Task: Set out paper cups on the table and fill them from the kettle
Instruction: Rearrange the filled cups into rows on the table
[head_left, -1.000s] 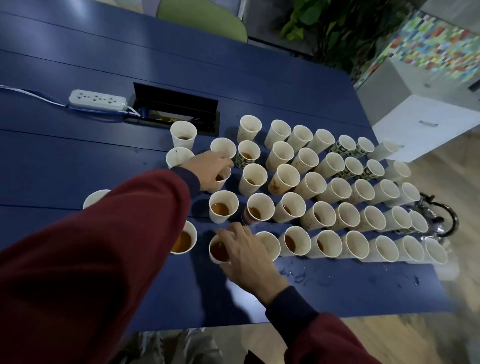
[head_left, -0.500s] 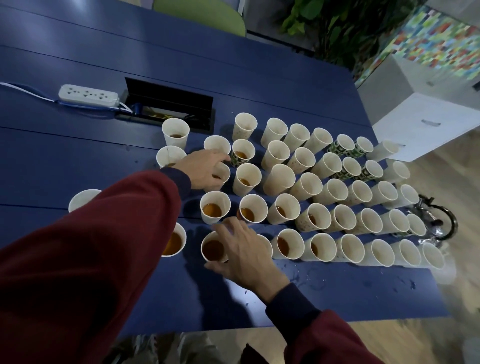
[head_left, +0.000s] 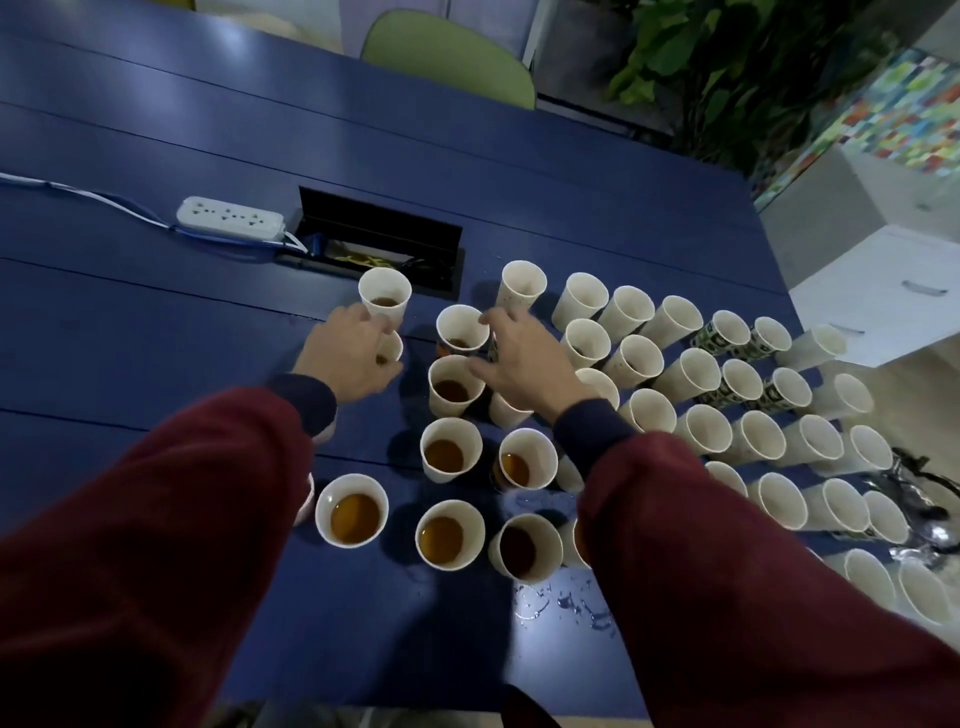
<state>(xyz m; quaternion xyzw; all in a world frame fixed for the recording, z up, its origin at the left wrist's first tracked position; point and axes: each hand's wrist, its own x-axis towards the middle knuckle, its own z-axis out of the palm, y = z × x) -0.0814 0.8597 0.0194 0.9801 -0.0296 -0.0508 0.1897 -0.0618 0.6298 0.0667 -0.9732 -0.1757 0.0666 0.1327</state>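
Observation:
Many white paper cups stand in rows on the blue table (head_left: 156, 322). The near left ones, such as the cup (head_left: 355, 512) at the front, hold brown tea; the cups to the right (head_left: 691, 374) look mostly empty. My left hand (head_left: 350, 356) grips a small cup (head_left: 393, 347) just in front of a tea cup (head_left: 384, 296). My right hand (head_left: 519, 358) reaches over the rows and curls round a patterned cup (head_left: 492, 353), mostly hidden beneath it, beside another tea cup (head_left: 462, 327). The glass kettle (head_left: 924, 499) stands at the table's right edge behind the cups.
A white power strip (head_left: 231, 218) with its cable lies at the back left, next to an open black cable box (head_left: 382, 241). Spilled drops (head_left: 561, 603) wet the near edge. A green chair (head_left: 447, 57), a plant (head_left: 727, 67) and a white cabinet (head_left: 878, 301) stand beyond the table.
My right hand left the near-row cup and moved forward over the rows to a patterned cup. My left hand shifted farther and left, onto a cup near the cable box.

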